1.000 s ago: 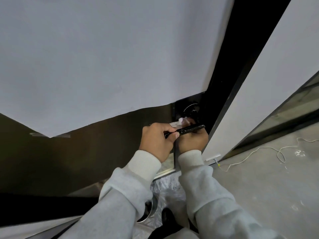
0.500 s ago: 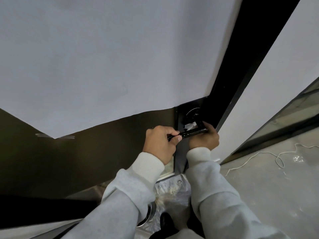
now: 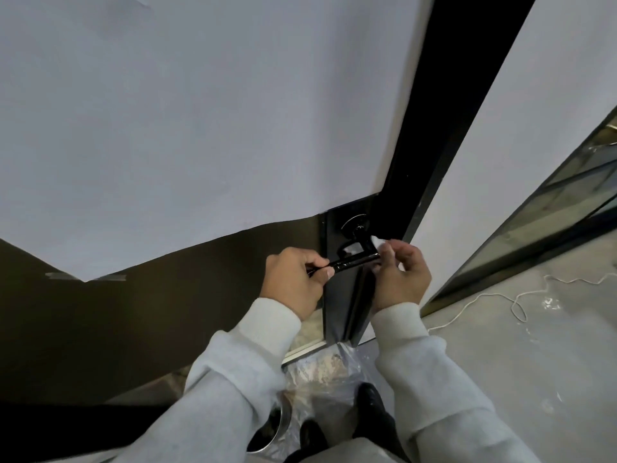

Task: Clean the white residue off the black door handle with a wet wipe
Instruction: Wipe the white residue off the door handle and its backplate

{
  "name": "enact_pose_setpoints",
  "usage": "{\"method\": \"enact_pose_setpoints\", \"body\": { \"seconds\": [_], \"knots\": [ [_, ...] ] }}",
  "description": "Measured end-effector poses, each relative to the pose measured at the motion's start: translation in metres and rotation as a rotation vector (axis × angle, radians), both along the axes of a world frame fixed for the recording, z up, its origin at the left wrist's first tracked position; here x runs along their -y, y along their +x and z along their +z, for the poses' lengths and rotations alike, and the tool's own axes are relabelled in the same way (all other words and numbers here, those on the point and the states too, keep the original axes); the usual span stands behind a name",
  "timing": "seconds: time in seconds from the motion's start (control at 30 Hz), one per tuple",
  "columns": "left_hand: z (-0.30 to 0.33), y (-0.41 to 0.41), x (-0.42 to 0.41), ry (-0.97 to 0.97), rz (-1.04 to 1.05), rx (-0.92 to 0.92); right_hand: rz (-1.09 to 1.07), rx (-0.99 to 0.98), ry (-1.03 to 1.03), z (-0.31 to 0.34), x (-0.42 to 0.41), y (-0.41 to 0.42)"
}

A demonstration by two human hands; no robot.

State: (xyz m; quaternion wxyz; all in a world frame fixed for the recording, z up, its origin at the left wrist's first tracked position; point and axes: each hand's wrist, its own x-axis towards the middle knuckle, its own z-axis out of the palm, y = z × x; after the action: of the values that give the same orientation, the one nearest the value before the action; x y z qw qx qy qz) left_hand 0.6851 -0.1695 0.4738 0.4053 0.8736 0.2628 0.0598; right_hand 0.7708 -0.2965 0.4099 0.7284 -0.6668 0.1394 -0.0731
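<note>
The black door handle [image 3: 355,259] is a lever that juts out from a black lock plate on the door's edge. My left hand [image 3: 295,279] is closed around the lever's left end. My right hand [image 3: 399,274] sits at the lever's right end and pinches a white wet wipe [image 3: 379,243] against it between thumb and fingers. Most of the wipe is hidden behind my fingers. A pale patch shows on the plate just behind the lever, and I cannot tell whether it is residue or a reflection.
The dark door [image 3: 167,312] is partly covered by a large white sheet [image 3: 200,128]. A black door frame [image 3: 430,128] runs up on the right. A white cord [image 3: 500,299] lies on the concrete floor. Clear plastic wrap [image 3: 320,365], a metal container [image 3: 270,429] and my black shoes [image 3: 370,402] are below.
My right hand has slid from under the lever's middle to its right end, taking the wipe with it. My left hand keeps its grip on the left end.
</note>
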Motion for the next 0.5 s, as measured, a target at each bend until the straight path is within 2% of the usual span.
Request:
{"method": "enact_pose_setpoints", "body": {
  "seconds": [0.07, 0.13, 0.17, 0.27, 0.4, 0.5],
  "knots": [
    [0.001, 0.001, 0.0, 0.003, -0.003, -0.001, -0.019, 0.221, -0.242, 0.009, 0.009, 0.002],
    [0.002, 0.003, -0.001, 0.008, -0.006, -0.009, 0.051, 0.503, -0.474, 0.022, 0.004, 0.011],
    [0.002, 0.004, 0.0, 0.011, -0.006, -0.014, 0.098, 0.573, -0.543, 0.027, -0.004, 0.016],
    [0.001, 0.004, 0.001, 0.022, 0.011, -0.013, 0.196, 0.675, -0.741, 0.026, -0.026, 0.022],
    [0.0, 0.004, 0.001, 0.031, 0.031, -0.008, 0.394, 0.841, -0.893, 0.026, -0.024, 0.03],
    [-0.005, 0.004, -0.002, 0.061, 0.021, -0.006, 0.619, 0.774, -1.121, 0.044, -0.033, 0.029]
  ]
}}
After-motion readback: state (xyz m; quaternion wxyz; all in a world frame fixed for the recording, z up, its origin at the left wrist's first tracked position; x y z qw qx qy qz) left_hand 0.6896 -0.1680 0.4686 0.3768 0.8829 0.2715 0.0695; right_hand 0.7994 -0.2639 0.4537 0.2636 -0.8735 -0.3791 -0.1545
